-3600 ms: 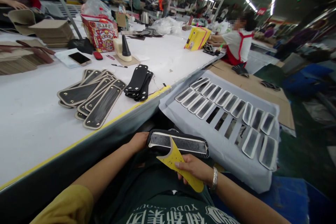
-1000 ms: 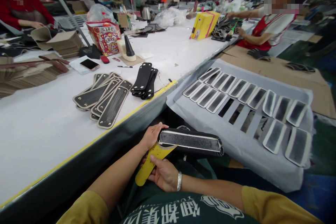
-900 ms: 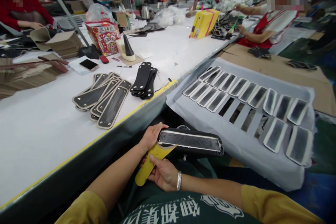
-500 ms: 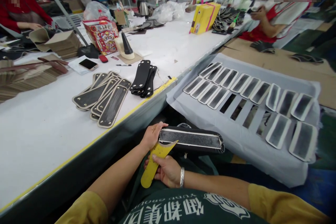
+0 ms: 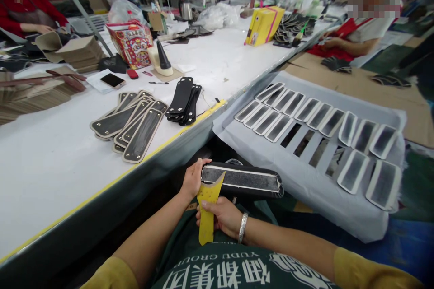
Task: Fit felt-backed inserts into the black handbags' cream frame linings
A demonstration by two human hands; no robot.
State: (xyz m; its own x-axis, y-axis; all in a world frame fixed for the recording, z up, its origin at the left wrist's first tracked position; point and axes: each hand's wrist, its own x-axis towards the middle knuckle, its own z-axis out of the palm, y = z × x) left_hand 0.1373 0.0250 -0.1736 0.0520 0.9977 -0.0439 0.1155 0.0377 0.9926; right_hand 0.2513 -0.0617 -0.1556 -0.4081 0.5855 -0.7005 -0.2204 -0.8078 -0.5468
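Note:
A long black padded piece [image 5: 244, 179] with a pale-edged strip on its top lies across my lap. My left hand [image 5: 193, 180] grips its left end, thumb and fingers pressed round it. In my right hand [image 5: 222, 216] is a yellow tool [image 5: 207, 214] with a curved, pointed upper end, pinched under my thumb. The tool's upper end overlaps the left part of the padded piece, and its rounded end points down toward my apron. Whether the tool's edge touches the strip I cannot tell.
On the white table [image 5: 68, 162] lie dark riveted strips [image 5: 142, 131] and black straps [image 5: 183, 99]. A grey cloth-covered board [image 5: 257, 149] at the right bears rows of pale-edged pieces [image 5: 383, 185]. People sit at the upper left and upper right.
The yellow tool has turned more upright, and my right hand has shifted slightly right and up. The padded piece sits a little further left in view. The person at right has lowered their hands.

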